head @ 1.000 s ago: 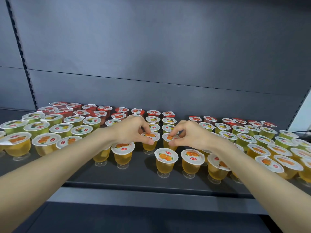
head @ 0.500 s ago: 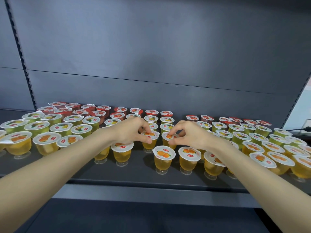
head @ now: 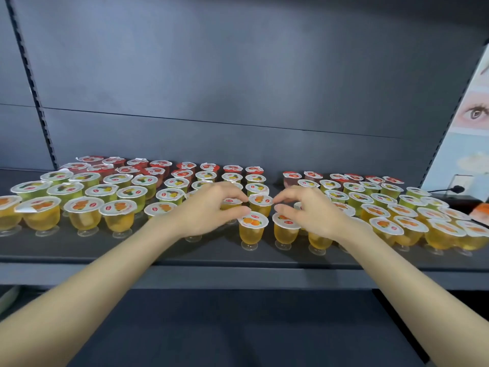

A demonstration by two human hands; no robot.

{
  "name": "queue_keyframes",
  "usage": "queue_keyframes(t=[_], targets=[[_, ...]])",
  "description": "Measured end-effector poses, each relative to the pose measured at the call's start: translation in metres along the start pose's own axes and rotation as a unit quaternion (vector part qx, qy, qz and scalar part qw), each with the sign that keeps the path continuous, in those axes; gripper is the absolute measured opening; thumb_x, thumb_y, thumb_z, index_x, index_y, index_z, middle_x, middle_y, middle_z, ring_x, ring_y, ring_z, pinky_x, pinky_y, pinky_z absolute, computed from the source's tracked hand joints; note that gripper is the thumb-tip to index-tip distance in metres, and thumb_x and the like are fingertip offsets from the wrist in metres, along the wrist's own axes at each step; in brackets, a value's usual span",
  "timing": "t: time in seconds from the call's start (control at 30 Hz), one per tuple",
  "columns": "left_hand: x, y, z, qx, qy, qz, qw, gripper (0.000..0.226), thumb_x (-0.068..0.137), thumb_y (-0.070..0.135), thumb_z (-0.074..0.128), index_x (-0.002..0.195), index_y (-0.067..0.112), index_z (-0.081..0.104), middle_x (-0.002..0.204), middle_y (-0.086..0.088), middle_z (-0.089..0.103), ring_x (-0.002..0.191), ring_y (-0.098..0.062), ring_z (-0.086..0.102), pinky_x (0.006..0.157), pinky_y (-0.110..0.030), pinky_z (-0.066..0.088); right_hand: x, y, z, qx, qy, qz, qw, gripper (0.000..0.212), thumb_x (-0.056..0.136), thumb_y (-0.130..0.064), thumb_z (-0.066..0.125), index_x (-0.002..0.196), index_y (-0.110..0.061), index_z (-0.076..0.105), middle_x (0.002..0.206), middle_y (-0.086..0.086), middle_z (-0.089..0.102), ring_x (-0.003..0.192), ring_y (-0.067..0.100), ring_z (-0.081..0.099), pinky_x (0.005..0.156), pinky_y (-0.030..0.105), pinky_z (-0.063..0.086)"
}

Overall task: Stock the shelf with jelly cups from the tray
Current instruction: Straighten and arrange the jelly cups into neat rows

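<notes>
Several rows of jelly cups stand on the dark shelf (head: 148, 250): red ones at the back, green ones in the middle, orange ones in front. My left hand (head: 209, 210) reaches into the middle and curls its fingers and thumb round the lid of an orange jelly cup (head: 230, 202). Just to the right, another orange cup (head: 260, 202) stands on the shelf between my hands. Beside that cup hovers my right hand (head: 309, 211), fingers loosely curled and nothing between them. The tray is out of view.
The front row has orange cups (head: 252, 229) right below my hands. A gap splits the red back row (head: 274, 176). A lower shelf (head: 238, 327) lies under my forearms. At the far right are a poster (head: 471, 115) and a dark cable (head: 449, 190).
My right hand has let go of the cup it was pinching, and that cup now stands on the shelf. The left hand has stayed on its cup. The view has shifted to the right.
</notes>
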State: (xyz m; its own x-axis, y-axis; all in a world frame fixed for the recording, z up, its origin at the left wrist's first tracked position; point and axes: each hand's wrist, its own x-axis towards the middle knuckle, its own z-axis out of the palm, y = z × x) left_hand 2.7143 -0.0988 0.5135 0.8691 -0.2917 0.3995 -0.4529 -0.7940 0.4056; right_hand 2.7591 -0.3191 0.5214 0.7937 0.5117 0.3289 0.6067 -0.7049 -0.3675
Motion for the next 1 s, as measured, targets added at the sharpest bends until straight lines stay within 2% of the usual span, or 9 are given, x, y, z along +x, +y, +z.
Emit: queue_keyframes(t=[0.13, 0.2, 0.27, 0.4, 0.5, 0.6, 0.73, 0.9, 1.0], targets=[[-0.021, 0.011, 0.020, -0.016, 0.029, 0.023, 0.999, 0.041, 0.087, 0.040, 0.061, 0.125, 0.025, 0.058, 0.129, 0.009, 0.053, 0.122, -0.005, 0.044, 0.103, -0.028, 0.039, -0.028, -0.003, 0.000, -0.034, 0.016, -0.021, 0.999, 0.030, 0.096, -0.027, 0.052, 0.125, -0.021, 0.060, 0.127, -0.006, 0.058, 0.114, 0.010, 0.051, 0.085, 0.019, 0.039], [-0.027, 0.012, 0.030, 0.006, 0.035, 0.032, 0.999, 0.047, 0.086, 0.038, 0.063, 0.131, 0.026, 0.052, 0.137, 0.008, 0.047, 0.128, -0.005, 0.038, 0.107, -0.024, 0.030, -0.037, -0.001, 0.001, -0.056, 0.015, -0.022, 0.998, 0.036, 0.093, -0.033, 0.056, 0.128, -0.023, 0.057, 0.132, -0.007, 0.054, 0.121, 0.012, 0.047, 0.093, 0.025, 0.041], [-0.029, 0.011, 0.040, 0.035, 0.036, 0.029, 0.998, 0.052, 0.087, 0.036, 0.064, 0.135, 0.028, 0.047, 0.143, 0.009, 0.040, 0.133, -0.006, 0.031, 0.105, -0.019, 0.023, -0.043, 0.002, 0.004, -0.098, 0.008, -0.014, 0.995, 0.045, 0.089, -0.036, 0.063, 0.131, -0.026, 0.053, 0.139, -0.006, 0.050, 0.128, 0.015, 0.041, 0.103, 0.033, 0.034], [-0.031, 0.010, 0.057, 0.020, 0.069, 0.012, 0.997, 0.053, 0.087, 0.031, 0.065, 0.135, 0.025, 0.047, 0.142, 0.008, 0.041, 0.130, -0.009, 0.036, 0.102, -0.020, 0.030, -0.046, 0.002, 0.013, -0.148, 0.003, -0.003, 0.989, 0.050, 0.087, -0.039, 0.064, 0.134, -0.029, 0.048, 0.143, -0.006, 0.045, 0.136, 0.017, 0.032, 0.117, 0.040, 0.014], [-0.034, 0.007, 0.067, -0.012, 0.101, 0.002, 0.995, 0.050, 0.086, 0.024, 0.067, 0.133, 0.021, 0.050, 0.138, 0.006, 0.043, 0.125, -0.010, 0.042, 0.100, -0.022, 0.037, -0.045, 0.002, 0.020, -0.189, 0.013, -0.006, 0.982, 0.047, 0.090, -0.034, 0.062, 0.134, -0.028, 0.047, 0.144, -0.006, 0.045, 0.137, 0.016, 0.033, 0.118, 0.038, 0.005], [-0.036, 0.005, 0.070, -0.033, 0.129, -0.004, 0.991, 0.048, 0.085, 0.018, 0.068, 0.130, 0.019, 0.053, 0.135, 0.002, 0.044, 0.123, -0.013, 0.044, 0.100, -0.028, 0.044, -0.044, -0.001, 0.019, -0.211, 0.013, -0.006, 0.977, 0.045, 0.091, -0.033, 0.061, 0.133, -0.027, 0.047, 0.143, -0.004, 0.046, 0.135, 0.018, 0.035, 0.118, 0.037, 0.010], [-0.040, 0.001, 0.069, -0.021, 0.154, -0.012, 0.988, 0.047, 0.083, 0.020, 0.071, 0.128, 0.019, 0.055, 0.131, 0.002, 0.046, 0.118, -0.012, 0.047, 0.092, -0.023, 0.047, -0.044, -0.012, 0.020, -0.192, 0.008, -0.010, 0.981, 0.047, 0.090, -0.035, 0.061, 0.134, -0.026, 0.047, 0.141, -0.002, 0.046, 0.131, 0.020, 0.037, 0.107, 0.034, 0.031], [-0.044, -0.002, 0.069, -0.001, 0.183, -0.022, 0.983, 0.047, 0.080, 0.022, 0.073, 0.124, 0.015, 0.057, 0.128, 0.000, 0.048, 0.103, -0.011, 0.050, 0.081, -0.020, 0.046, -0.035, -0.023, 0.028, -0.151, 0.009, -0.006, 0.989, 0.046, 0.089, -0.035, 0.063, 0.132, -0.024, 0.049, 0.136, 0.000, 0.046, 0.123, 0.019, 0.040, 0.097, 0.031, 0.040], [-0.046, -0.004, 0.069, 0.002, 0.186, -0.032, 0.982, 0.047, 0.082, 0.023, 0.071, 0.126, 0.015, 0.057, 0.131, 0.000, 0.046, 0.107, -0.012, 0.051, 0.084, -0.025, 0.050, -0.030, -0.024, 0.029, -0.117, 0.000, 0.005, 0.993, 0.043, 0.089, -0.031, 0.063, 0.129, -0.022, 0.050, 0.137, -0.001, 0.047, 0.120, 0.018, 0.044, 0.094, 0.031, 0.043]])
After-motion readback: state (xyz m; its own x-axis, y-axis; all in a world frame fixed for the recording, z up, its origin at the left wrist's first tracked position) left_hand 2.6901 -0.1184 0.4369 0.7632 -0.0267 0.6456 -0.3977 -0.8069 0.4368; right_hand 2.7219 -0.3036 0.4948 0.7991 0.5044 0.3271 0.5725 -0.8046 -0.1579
